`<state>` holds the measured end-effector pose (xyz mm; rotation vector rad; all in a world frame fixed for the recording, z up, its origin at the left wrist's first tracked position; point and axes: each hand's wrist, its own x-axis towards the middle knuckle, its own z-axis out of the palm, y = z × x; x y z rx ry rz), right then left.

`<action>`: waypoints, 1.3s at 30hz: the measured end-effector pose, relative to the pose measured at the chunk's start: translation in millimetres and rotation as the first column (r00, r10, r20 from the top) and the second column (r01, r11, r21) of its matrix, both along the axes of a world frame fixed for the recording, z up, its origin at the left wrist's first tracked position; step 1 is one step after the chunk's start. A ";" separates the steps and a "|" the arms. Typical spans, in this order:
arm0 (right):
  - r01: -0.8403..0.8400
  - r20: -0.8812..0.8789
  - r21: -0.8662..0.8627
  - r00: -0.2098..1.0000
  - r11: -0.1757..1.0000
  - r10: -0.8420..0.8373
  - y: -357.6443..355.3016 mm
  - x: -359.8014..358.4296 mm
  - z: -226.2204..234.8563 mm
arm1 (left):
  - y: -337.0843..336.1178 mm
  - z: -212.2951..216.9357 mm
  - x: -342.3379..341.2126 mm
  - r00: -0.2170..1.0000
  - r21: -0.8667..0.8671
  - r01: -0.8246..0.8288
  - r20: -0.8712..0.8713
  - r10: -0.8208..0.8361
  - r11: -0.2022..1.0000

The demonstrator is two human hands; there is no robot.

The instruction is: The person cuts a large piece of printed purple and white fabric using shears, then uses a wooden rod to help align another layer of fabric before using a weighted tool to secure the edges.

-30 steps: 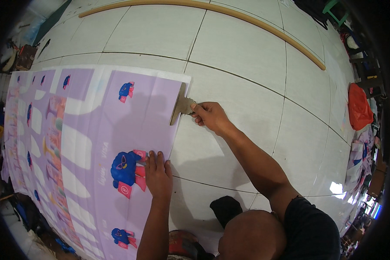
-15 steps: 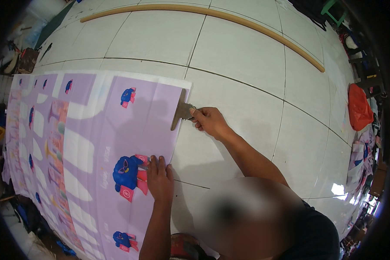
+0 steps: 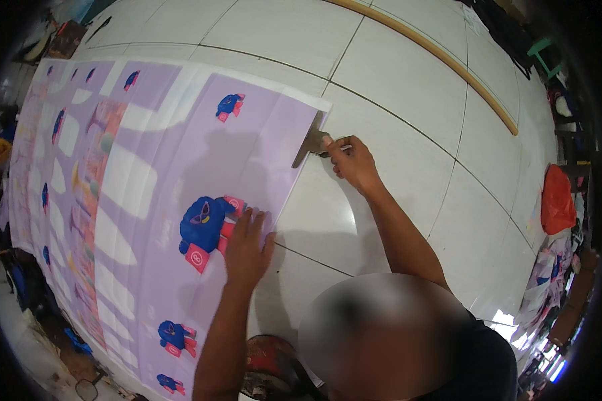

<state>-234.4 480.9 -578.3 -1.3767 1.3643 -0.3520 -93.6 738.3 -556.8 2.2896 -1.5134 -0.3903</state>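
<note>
A large lilac printed sheet (image 3: 267, 140) with blue and pink cartoon figures and white shapes lies on the tiled floor. My left hand (image 3: 246, 250) rests flat on it near its right edge, fingers stretched, beside a large blue figure. In my right hand (image 3: 356, 164) is a wide metal scraper (image 3: 310, 142), its short handle pinched between thumb and fingers. The scraper's broad blade lies along the sheet's right edge, close to the far right corner. How firmly the blade presses cannot be seen.
A long tan pole (image 3: 441, 57) lies on the floor at the far side. A red plastic bag (image 3: 557, 200) and crumpled printed material (image 3: 545, 271) are at the right. A round red container (image 3: 271, 354) stands near me. Mixed clutter lines the left side.
The view has turned, so the sheet, pole and both hands appear shifted. My right hand still holds the scraper at the sheet's edge, and my left hand still lies on the sheet.
</note>
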 end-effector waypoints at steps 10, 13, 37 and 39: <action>-0.376 -0.140 -0.359 0.926 0.854 0.350 54.7 5.5 27.7 | 320.6 138.4 111.1 0.949 0.337 -0.310 0.173 0.265 0.889; -0.680 -0.312 -0.395 0.732 0.618 0.606 108.5 25.9 67.9 | 435.7 146.0 79.8 0.811 0.440 -0.578 0.217 0.543 0.687; -0.856 -0.780 0.038 -0.348 -0.516 0.520 282.4 130.9 176.9 | 613.1 -47.8 -57.4 0.388 0.117 -0.921 0.226 0.893 0.371; -0.849 -0.732 0.022 -0.373 -0.527 0.570 286.0 113.5 144.7 | 614.3 -47.5 -59.7 0.373 0.117 -0.927 0.233 0.898 0.355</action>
